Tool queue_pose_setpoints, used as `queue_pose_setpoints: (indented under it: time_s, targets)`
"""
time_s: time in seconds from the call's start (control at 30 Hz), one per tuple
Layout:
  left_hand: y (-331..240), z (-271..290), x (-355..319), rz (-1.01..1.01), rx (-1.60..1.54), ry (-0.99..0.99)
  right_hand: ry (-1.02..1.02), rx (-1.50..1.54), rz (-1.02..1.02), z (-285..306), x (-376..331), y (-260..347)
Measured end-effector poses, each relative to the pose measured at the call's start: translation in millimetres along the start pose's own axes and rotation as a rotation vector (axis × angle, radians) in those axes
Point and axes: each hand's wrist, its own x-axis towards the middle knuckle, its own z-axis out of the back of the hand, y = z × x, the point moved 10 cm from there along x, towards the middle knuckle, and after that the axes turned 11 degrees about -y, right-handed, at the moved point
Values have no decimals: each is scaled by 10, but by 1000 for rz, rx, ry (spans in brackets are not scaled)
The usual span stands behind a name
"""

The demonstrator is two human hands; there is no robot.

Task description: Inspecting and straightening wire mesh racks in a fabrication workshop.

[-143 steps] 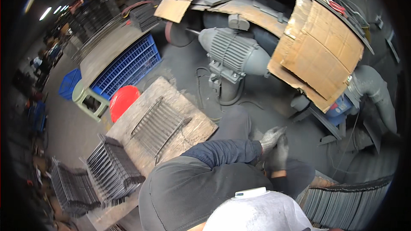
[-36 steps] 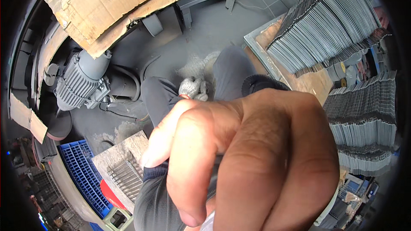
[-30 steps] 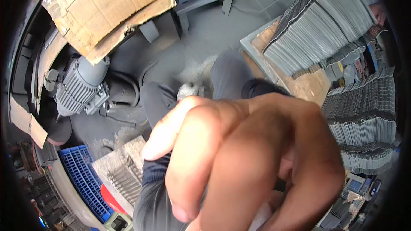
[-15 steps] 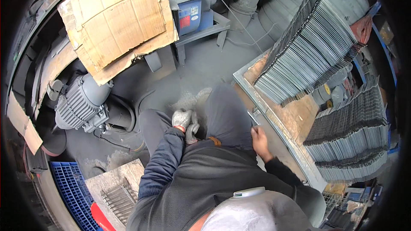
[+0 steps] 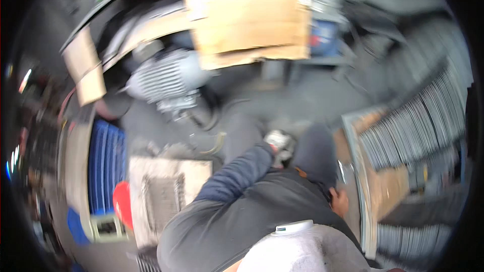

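My left hand (image 5: 280,143), in a grey knit work glove with a red cuff, rests between my knees. Its fingers are closed on a second grey work glove (image 5: 285,158), smeared by motion. Bare and closed, my right hand (image 5: 339,202) is beside my right thigh, near the edge of a metal-rimmed wooden platform (image 5: 364,191). From that hand a thin shiny piece (image 5: 345,172) seems to stick up; blur hides its kind. Stacks of thin grey metal plates (image 5: 416,126) stand on the platform to my right.
A grey electric motor (image 5: 169,78) lies ahead left, beside cardboard sheets (image 5: 247,20). At left are a blue plastic crate (image 5: 107,166), a red object (image 5: 122,204) and a board (image 5: 201,171) bearing metal rods (image 5: 164,199). A blue machine (image 5: 324,38) stands ahead.
My view has swung left with strong blur, so the scene shifts rightward and more of the left side shows. Both hands keep about the same places beside my legs.
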Motion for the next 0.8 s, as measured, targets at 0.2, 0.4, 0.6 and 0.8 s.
queue_pose_setpoints:
  time_s: [0.2,0.4,0.6,0.8]
  targets:
    - [37,-47,-79,100,-204,-127,143,62,-469,-579,131,-867]
    - [17,68,-95,83,-236,-109,-46,260,-464,-606,-83,-1193]
    - [47,17,-60,79,-165,-83,-42,536,-486,-724,-432,-1396]
    - [3,-95,-94,81,-129,-54,275,538,-369,-939,-356,-1257]
